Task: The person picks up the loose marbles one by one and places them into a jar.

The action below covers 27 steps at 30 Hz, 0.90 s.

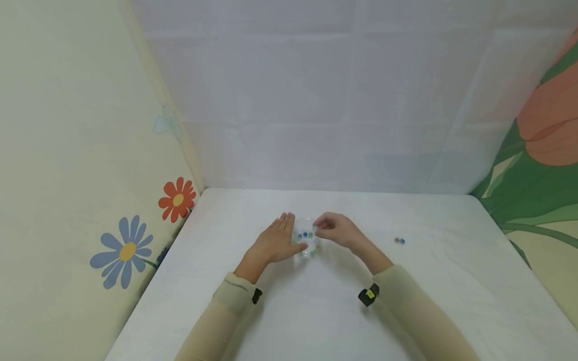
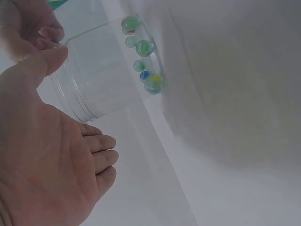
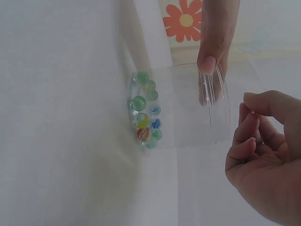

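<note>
A clear jar (image 2: 101, 70) stands upright on the white table, with several glass marbles (image 3: 142, 120) in green, blue, yellow and red-brown on its bottom. My left hand (image 1: 276, 241) is beside the jar with its fingers straight; its thumb (image 2: 55, 59) touches the rim. On the jar's other side, my right hand (image 1: 337, 230) has thumb and forefinger pinched together at the mouth. A small greenish marble (image 1: 315, 228) shows at those fingertips in the head view. In the right wrist view the curled fingers (image 3: 244, 146) hide what lies between them.
Two loose marbles, one brownish (image 1: 397, 240) and one blue (image 1: 402, 241), lie together on the table to the right of my right hand. A white cloth backdrop (image 1: 334, 100) hangs behind the table (image 1: 307, 321). Flower-printed walls (image 1: 81, 150) flank it.
</note>
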Available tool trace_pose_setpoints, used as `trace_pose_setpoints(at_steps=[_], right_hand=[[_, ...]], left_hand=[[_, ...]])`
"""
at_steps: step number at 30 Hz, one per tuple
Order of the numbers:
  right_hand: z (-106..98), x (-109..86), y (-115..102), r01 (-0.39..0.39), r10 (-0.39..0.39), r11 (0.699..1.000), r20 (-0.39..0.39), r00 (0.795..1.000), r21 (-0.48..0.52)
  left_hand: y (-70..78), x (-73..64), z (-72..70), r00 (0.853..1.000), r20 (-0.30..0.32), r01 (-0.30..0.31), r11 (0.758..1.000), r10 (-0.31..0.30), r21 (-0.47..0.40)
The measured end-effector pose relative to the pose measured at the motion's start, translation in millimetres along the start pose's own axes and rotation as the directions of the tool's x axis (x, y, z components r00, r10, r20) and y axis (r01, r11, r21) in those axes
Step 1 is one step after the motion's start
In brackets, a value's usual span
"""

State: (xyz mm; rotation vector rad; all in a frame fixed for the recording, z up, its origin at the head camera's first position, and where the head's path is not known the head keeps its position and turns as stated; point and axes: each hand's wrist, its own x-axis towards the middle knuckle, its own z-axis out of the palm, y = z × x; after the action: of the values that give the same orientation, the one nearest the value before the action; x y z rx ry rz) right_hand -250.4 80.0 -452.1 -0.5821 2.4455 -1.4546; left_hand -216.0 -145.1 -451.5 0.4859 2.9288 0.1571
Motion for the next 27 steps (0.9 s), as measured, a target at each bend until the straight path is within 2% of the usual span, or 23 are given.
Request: trace_pose_setpoints(at_steps=[5, 12, 27], right_hand=[[6.1, 3.0, -3.6, 0.016, -0.016, 1.000, 0.012, 1.000, -0.026], [8.9, 3.4, -7.7, -0.026, 0.026, 0.999, 0.006, 1.000, -0.042], [1.5, -2.1, -3.9, -0.012, 0.012, 1.000, 0.014, 1.000, -0.017]], left_hand=[[-1.0, 1.2, 1.3, 1.000, 0.005, 0.002, 1.000, -0.002, 0.004], [-1.9, 3.0, 3.7, 1.000, 0.000, 0.001, 1.000, -0.001, 0.000], [0.2, 2.5, 3.3, 1.000, 0.003, 0.021, 1.000, -0.021, 0.002]])
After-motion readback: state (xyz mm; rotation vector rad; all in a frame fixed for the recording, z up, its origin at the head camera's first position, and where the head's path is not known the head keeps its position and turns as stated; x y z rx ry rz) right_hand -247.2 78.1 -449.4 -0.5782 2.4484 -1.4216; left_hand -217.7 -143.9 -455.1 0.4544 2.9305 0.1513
